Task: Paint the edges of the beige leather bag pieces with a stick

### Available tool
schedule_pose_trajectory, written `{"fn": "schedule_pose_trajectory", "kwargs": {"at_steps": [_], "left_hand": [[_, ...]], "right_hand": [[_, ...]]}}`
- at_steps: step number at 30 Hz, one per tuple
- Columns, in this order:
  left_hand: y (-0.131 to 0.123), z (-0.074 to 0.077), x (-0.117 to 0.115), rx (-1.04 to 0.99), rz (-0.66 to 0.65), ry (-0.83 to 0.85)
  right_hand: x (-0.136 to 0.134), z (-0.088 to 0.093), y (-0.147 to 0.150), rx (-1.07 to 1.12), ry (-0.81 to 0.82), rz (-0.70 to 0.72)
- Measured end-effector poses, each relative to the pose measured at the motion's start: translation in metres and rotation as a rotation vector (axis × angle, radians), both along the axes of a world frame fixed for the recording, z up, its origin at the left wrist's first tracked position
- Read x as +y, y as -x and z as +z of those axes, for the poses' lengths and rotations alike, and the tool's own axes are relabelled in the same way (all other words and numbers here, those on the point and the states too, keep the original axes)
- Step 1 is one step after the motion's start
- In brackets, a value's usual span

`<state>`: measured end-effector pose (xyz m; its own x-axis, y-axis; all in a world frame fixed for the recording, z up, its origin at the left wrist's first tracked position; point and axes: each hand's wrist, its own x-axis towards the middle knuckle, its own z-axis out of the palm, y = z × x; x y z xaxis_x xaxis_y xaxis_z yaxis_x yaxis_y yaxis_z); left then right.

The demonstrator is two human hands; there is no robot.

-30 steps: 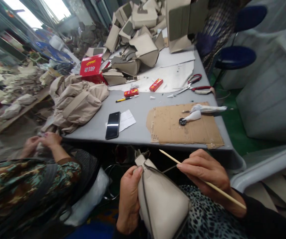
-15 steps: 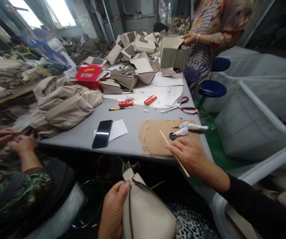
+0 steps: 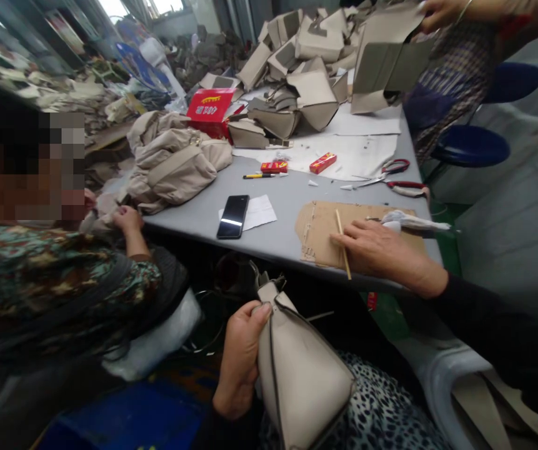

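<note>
My left hand (image 3: 241,356) is closed on the upper edge of a beige handbag (image 3: 308,369), its thumb pressed near the strap end. The bag leans over my lap on a spotted black-and-white cloth (image 3: 376,400). Over a piece of brown cardboard (image 3: 318,231) at the table's front edge, my right hand (image 3: 381,250) has its fingers around a thin wooden stick (image 3: 348,267). Just beyond that hand lies a white-wrapped tool (image 3: 413,220). The small white object with a black end is mostly hidden under my right hand.
On the grey table are a phone (image 3: 234,217) on white paper, a pen (image 3: 257,176), small red boxes (image 3: 322,162), red-handled scissors (image 3: 407,185) and a pile of beige bags (image 3: 315,94). A co-worker's sleeve (image 3: 85,281) is at left; another person's hand (image 3: 437,14) holds a bag piece.
My view has swung left and down. My right hand has lowered with the stick onto or just above the cardboard, covering the small white object. My left hand keeps its hold on the handbag.
</note>
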<state>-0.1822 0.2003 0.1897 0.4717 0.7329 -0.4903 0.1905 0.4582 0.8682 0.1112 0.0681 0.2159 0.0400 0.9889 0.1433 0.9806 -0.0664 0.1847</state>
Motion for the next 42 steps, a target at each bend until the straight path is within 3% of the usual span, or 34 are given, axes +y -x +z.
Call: {"fn": "schedule_pose_trajectory", "kwargs": {"at_steps": [3, 8, 14, 17, 22, 27, 36, 42], "left_hand": [[0.003, 0.001, -0.003, -0.012, 0.015, 0.005], [0.006, -0.001, -0.006, -0.047, 0.011, 0.018], [0.008, 0.005, -0.010, -0.070, -0.015, 0.026], [0.009, 0.009, -0.013, -0.077, -0.024, 0.035], [0.011, 0.008, -0.014, -0.048, -0.039, -0.003], [0.011, 0.006, -0.013, -0.044, -0.084, -0.024], [0.011, 0.009, -0.007, -0.017, -0.235, -0.014], [0.019, 0.013, 0.007, 0.057, -0.419, 0.003]], "right_hand": [[-0.007, 0.005, 0.021, 0.142, -0.138, 0.020], [-0.004, -0.006, 0.083, 0.991, -0.280, 0.119], [0.020, -0.041, 0.119, 1.814, -0.117, 0.009], [0.029, -0.048, 0.124, 2.065, -0.032, 0.042], [0.034, -0.047, 0.127, 2.269, 0.082, 0.070], [0.032, -0.046, 0.127, 2.243, 0.162, 0.028], [0.033, -0.051, 0.127, 2.330, 0.188, 0.015], [0.032, -0.056, 0.129, 2.352, 0.178, -0.002]]}}
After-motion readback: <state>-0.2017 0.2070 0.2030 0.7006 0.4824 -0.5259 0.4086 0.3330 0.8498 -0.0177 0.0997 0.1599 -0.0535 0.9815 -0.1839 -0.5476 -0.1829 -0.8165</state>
